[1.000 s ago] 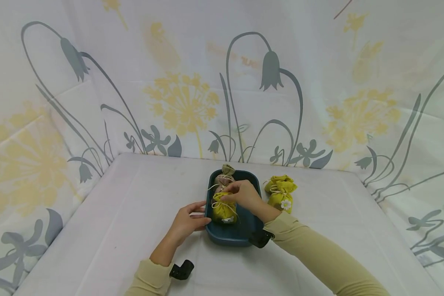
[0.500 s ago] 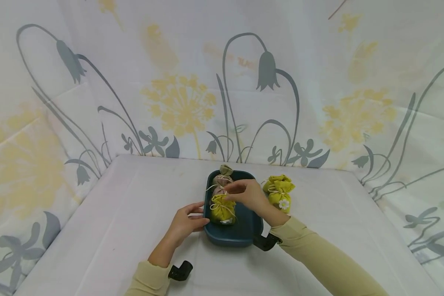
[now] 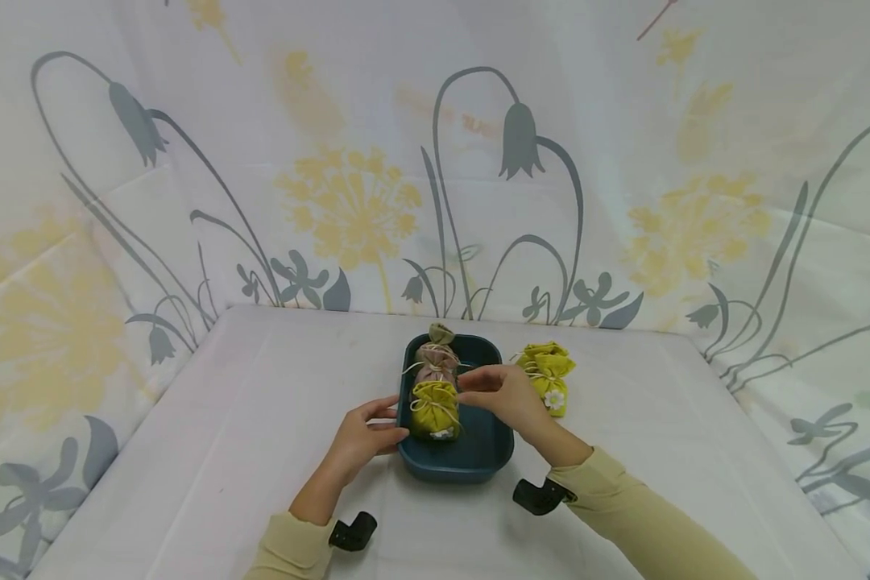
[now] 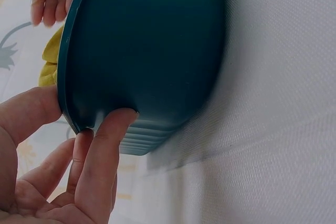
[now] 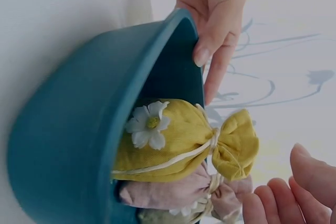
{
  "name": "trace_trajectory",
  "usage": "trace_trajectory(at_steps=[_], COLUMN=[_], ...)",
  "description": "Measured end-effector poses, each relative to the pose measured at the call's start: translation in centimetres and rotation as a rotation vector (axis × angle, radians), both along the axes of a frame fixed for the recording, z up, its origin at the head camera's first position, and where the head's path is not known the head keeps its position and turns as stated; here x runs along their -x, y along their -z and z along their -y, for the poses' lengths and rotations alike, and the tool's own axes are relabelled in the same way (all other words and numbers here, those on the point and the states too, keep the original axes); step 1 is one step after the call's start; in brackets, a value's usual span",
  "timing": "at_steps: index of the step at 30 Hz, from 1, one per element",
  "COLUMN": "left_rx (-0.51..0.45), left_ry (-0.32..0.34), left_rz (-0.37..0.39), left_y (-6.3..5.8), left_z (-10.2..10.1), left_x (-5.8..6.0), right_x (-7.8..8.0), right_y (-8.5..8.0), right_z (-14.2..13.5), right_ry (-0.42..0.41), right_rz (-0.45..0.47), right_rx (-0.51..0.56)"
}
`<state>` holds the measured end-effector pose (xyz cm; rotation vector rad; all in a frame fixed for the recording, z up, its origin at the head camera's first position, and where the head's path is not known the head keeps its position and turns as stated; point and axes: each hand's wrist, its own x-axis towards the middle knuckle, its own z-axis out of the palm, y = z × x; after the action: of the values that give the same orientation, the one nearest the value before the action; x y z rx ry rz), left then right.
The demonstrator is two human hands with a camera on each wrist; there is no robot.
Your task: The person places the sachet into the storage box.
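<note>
My left hand (image 3: pixel 362 439) grips the left rim of a dark teal plastic bin (image 3: pixel 455 474), thumb at the rim and fingers along the outer wall in the left wrist view. Inside, along the left side, several small drawstring pouches stand in a row: a yellow pouch (image 3: pixel 435 411) with a white flower in front, a pink pouch (image 3: pixel 437 361) behind it, and an olive pouch (image 3: pixel 441 333) farthest back. My right hand (image 3: pixel 503 396) hovers over the bin just right of the yellow pouch, fingers loosely bent and holding nothing. In the right wrist view its fingertips are apart from the yellow pouch's gathered top.
Two more yellow pouches (image 3: pixel 548 377) are on the white-covered table (image 3: pixel 290 379) right of the bin, one behind the other. A flower-printed cloth (image 3: pixel 355 201) hangs behind the table. Black wrist cameras (image 3: pixel 540 495) stick out from both wrists.
My right hand has released the front yellow pouch's top and drawn away to the right. The pouch stays in the bin. My left hand keeps its hold on the rim.
</note>
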<state>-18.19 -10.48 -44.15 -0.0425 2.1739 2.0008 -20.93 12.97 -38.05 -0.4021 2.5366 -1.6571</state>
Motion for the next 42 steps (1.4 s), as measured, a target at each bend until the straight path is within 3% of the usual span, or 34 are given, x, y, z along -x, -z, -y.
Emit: trace_trajectory(at_steps=[8, 22, 42], left_rx=[0.008, 0.006, 0.009], left_ry=[-0.001, -0.016, -0.002], left_rz=[0.002, -0.004, 0.007], left_y=[-0.6, -0.3, 0.1], left_z=[0.0, 0.1, -0.1], left_x=[-0.1, 0.1, 0.2], right_x=[-1.0, -2.4, -3.4], right_y=[0.3, 1.4, 5.0], right_z=[-1.2, -4.2, -9.1], right_ry=[0.06, 0.171, 0.339], right_rz=[0.028, 0.017, 0.008], right_rx=[0.02, 0.074, 0.051])
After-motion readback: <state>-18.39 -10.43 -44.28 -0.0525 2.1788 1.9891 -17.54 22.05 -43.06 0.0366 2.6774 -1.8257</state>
